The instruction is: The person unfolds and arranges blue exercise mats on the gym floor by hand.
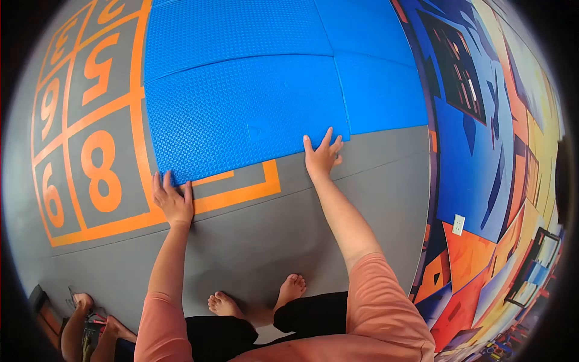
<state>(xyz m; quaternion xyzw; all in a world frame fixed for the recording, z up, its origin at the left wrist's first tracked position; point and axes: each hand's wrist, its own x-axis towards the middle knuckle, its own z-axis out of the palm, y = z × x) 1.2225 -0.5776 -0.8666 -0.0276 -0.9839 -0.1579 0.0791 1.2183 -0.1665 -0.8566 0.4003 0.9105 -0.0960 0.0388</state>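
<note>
A blue textured foam mat (241,114) lies on the grey floor, its near edge slanting across in front of me. My left hand (175,202) is at the mat's near left corner, fingers spread and touching the corner. Further right, my right hand (322,158) rests at the same near edge, close to the mat's right corner, with its fingers apart. Both hands are open and touch the mat without wrapping round it. The mat covers part of an orange-lined number grid on the floor; fingertip undersides are hidden.
More blue mats (383,93) lie beside and beyond this one. Orange floor numbers (101,172) are at left. A colourful painted wall (470,151) with a power outlet (458,225) runs along the right. Another person's bare feet (117,330) show at lower left.
</note>
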